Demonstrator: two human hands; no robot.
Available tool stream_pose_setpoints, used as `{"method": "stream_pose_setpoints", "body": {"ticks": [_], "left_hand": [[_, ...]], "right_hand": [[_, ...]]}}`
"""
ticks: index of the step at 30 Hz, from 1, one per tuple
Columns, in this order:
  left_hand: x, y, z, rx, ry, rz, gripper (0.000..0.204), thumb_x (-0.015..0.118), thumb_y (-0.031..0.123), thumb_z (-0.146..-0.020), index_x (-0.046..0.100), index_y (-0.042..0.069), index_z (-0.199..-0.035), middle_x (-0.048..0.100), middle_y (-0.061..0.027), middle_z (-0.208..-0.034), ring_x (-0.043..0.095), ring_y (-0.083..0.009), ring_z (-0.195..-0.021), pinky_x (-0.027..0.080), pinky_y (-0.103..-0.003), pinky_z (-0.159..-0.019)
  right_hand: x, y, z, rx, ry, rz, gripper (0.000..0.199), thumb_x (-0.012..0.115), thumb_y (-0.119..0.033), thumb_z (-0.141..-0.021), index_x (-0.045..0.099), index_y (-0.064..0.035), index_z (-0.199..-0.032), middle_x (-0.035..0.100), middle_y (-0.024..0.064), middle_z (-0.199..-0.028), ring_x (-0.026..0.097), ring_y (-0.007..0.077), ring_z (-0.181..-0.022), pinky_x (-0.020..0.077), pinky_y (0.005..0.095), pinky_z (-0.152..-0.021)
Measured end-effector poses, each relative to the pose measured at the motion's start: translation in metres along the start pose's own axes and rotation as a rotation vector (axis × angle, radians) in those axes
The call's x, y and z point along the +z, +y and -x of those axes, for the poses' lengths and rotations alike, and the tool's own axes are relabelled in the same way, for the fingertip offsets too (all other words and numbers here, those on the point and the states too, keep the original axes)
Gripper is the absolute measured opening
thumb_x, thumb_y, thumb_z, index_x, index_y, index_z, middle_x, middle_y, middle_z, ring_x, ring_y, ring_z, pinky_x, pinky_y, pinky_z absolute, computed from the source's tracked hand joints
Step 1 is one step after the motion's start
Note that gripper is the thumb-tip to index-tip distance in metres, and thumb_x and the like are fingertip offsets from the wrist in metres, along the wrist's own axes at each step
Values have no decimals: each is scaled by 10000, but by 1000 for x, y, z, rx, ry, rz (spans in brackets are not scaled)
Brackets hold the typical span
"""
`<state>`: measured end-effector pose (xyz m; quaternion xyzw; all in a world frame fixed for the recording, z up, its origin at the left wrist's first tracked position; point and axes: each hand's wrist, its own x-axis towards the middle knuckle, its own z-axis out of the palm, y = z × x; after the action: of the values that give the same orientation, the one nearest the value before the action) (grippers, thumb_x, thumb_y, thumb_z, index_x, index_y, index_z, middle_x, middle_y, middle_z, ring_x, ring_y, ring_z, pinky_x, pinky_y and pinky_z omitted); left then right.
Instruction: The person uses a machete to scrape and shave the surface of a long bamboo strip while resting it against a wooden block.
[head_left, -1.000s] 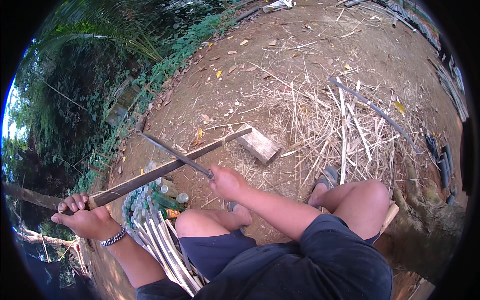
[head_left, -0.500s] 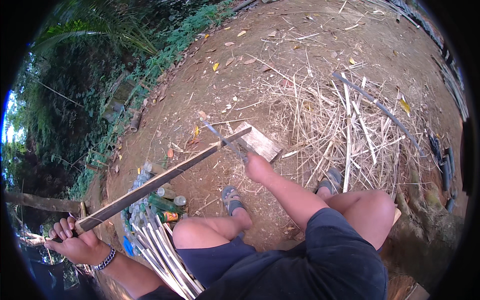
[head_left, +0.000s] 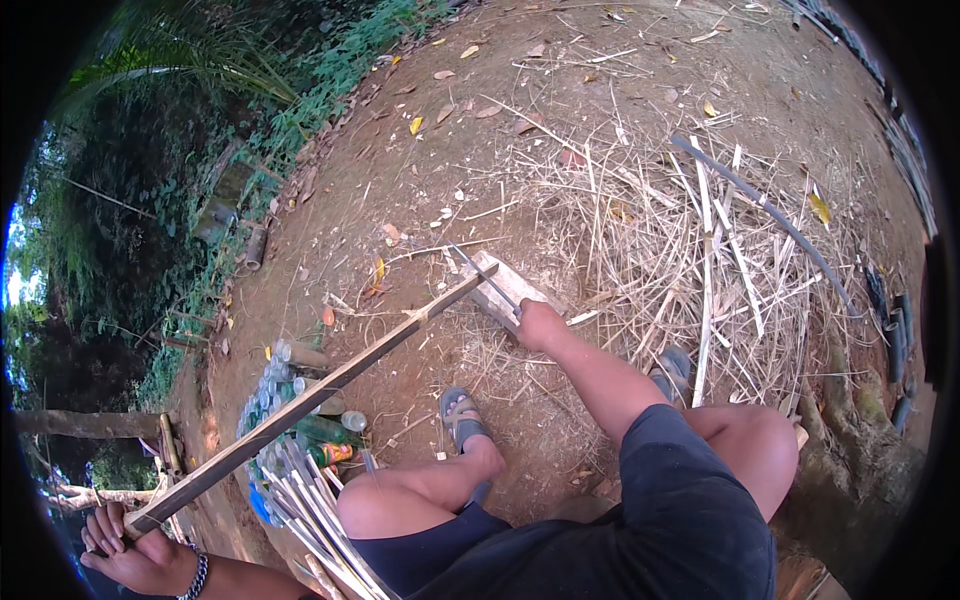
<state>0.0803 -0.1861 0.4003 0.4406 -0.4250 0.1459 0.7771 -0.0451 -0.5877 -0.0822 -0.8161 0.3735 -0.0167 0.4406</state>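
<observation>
My left hand (head_left: pixel 135 550), at the lower left, is closed around one end of a long wooden slat (head_left: pixel 335 375), pale along one edge and dark brown on its side. The slat slopes up to the right, its far end over a flat wooden block (head_left: pixel 500 300) on the ground. In my right hand (head_left: pixel 541 326) is a knife, gripped at the handle, which the fingers hide. Its narrow blade (head_left: pixel 478 272) crosses the slat near the far end, seemingly against it.
Pale shavings and strips (head_left: pixel 650 260) cover the ground ahead right, with a grey curved length (head_left: pixel 770 210) on top. Beside my left knee stand plastic bottles (head_left: pixel 320 430) and a bundle of pale slats (head_left: pixel 325 530). A tree root (head_left: pixel 850 430) lies at the right.
My left hand has moved down and left with the slat. The knife has shifted right, now crossing closer to the slat's far end.
</observation>
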Motion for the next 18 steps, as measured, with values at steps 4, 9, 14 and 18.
{"method": "stream_pose_setpoints", "body": {"ticks": [4, 9, 14, 18], "left_hand": [[-18, 0, -17, -8, -60, -7, 436, 259, 335, -1024, 385, 85, -690, 355, -9, -562, 337, -105, -476, 344, -249, -531], [-22, -8, -28, -43, -47, -31, 413, 264, 306, -1023, 395, 85, -699, 380, -12, -573, 346, -102, -486, 354, -248, -532], [-41, -11, -23, -54, -3, -44, 450, 281, 383, -1022, 418, 75, -723, 363, -15, -609, 359, -123, -541, 361, -251, -565], [-47, -13, -17, -88, 35, -71, 452, 250, 398, -1027, 412, 69, -764, 364, -32, -685, 384, -150, -638, 374, -295, -633]], "right_hand": [[-6, -19, 5, -151, -22, 19, 268, 540, -82, -802, 565, -1, -1057, 645, 243, -957, 625, 377, -941, 487, 443, -845], [8, 66, -49, 148, -170, 134, 328, 576, -138, -789, 562, 2, -1085, 649, 236, -969, 630, 376, -937, 491, 414, -861], [28, 63, -30, 122, -10, 11, 311, 582, -138, -779, 622, 18, -1045, 646, 242, -1016, 641, 341, -955, 506, 400, -843], [18, 71, -45, 143, -143, 93, 346, 551, -156, -776, 601, 15, -1072, 641, 247, -1018, 618, 380, -977, 493, 410, -857]]}}
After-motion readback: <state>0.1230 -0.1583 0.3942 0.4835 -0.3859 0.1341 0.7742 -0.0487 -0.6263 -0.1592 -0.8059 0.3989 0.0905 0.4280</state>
